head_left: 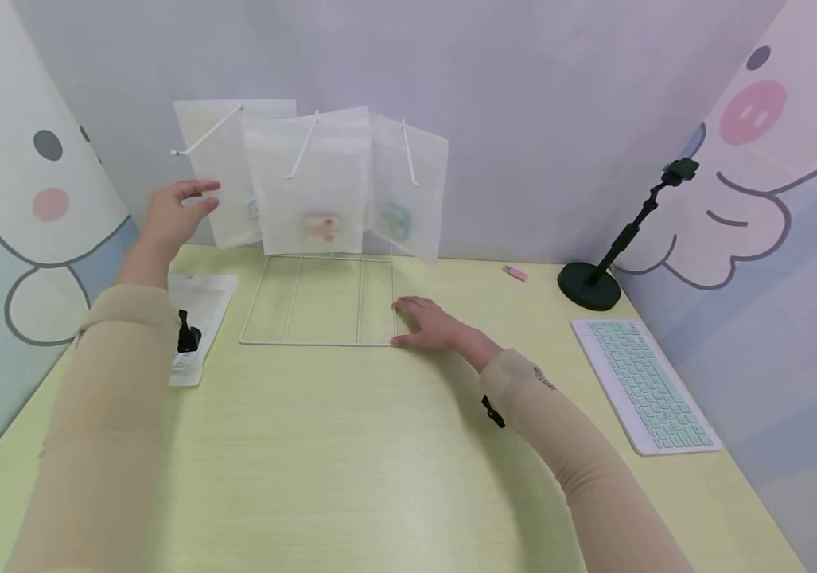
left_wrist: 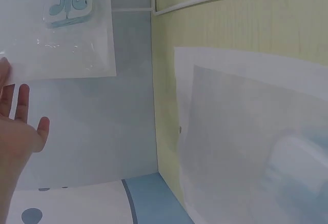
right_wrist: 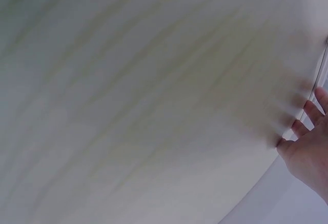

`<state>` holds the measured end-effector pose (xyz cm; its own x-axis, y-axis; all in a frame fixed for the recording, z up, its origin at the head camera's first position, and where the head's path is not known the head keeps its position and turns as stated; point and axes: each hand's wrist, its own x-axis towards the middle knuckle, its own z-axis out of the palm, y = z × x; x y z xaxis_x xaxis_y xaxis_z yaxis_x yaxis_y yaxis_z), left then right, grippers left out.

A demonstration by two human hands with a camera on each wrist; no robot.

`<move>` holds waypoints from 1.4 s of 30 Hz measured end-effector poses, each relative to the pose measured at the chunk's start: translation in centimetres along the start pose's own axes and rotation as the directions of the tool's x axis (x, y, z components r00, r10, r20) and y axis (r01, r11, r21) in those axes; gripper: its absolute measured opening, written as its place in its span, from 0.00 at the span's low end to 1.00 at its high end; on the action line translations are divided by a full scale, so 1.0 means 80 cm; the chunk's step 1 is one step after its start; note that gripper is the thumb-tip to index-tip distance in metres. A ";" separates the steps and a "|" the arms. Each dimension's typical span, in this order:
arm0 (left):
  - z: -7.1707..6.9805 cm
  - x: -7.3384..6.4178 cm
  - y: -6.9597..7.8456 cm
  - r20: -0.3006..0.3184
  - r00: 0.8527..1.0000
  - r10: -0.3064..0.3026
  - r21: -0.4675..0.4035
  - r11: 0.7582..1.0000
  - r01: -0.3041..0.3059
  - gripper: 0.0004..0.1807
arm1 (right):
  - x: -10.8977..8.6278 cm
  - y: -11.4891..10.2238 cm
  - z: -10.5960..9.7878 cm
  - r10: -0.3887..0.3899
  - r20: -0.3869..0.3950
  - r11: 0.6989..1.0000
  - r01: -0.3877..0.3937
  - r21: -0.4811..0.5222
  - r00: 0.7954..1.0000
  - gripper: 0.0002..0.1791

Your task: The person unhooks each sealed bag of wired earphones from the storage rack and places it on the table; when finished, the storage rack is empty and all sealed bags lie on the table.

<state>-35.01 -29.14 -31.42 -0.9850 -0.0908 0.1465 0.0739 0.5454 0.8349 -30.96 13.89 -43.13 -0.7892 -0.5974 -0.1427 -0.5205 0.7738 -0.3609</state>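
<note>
Beside the left hanging translucent bag [head_left: 225,215], my left hand [head_left: 177,208] is raised with thumb and fingers apart. In the left wrist view a fingertip touches or overlaps that bag's edge; earphones [left_wrist: 66,6] in a pale blue case show inside it. A middle bag [head_left: 304,191] with a blurred orange item and a right bag [head_left: 415,159] with a blurred green item hang from white hooks too. The hooks belong to a white wire rack [head_left: 315,344] whose base lies on the table. My right hand [head_left: 433,325] rests its fingertips and thumb at the base's right edge.
Another translucent bag [head_left: 218,298] lies on the table at the left, partly behind my left sleeve. To the right are a small pink object [head_left: 515,273], a black stand [head_left: 589,286] and a keyboard [head_left: 647,382]. A wall [head_left: 508,119] stands behind the rack.
</note>
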 end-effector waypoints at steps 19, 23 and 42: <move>0.007 -0.032 0.002 -0.142 0.961 0.237 0.138 0.966 -0.218 0.23 | 0.002 0.007 0.001 -0.001 0.000 1.000 0.001 -0.005 1.000 0.43; 0.003 -0.044 0.005 -0.166 0.953 0.252 0.161 0.961 -0.226 0.24 | 0.002 0.006 0.001 -0.002 0.003 1.000 0.002 0.000 1.000 0.43; -0.025 -0.102 0.018 -0.083 0.914 0.396 0.274 0.892 -0.361 0.34 | 0.000 0.003 -0.002 0.001 0.007 1.000 -0.001 0.004 1.000 0.43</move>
<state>-26.56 -29.29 -30.33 -0.8586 0.0635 0.5088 0.3789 0.7470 0.5463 -31.14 14.16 -43.07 -0.7874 -0.5980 -0.1498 -0.5182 0.7737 -0.3645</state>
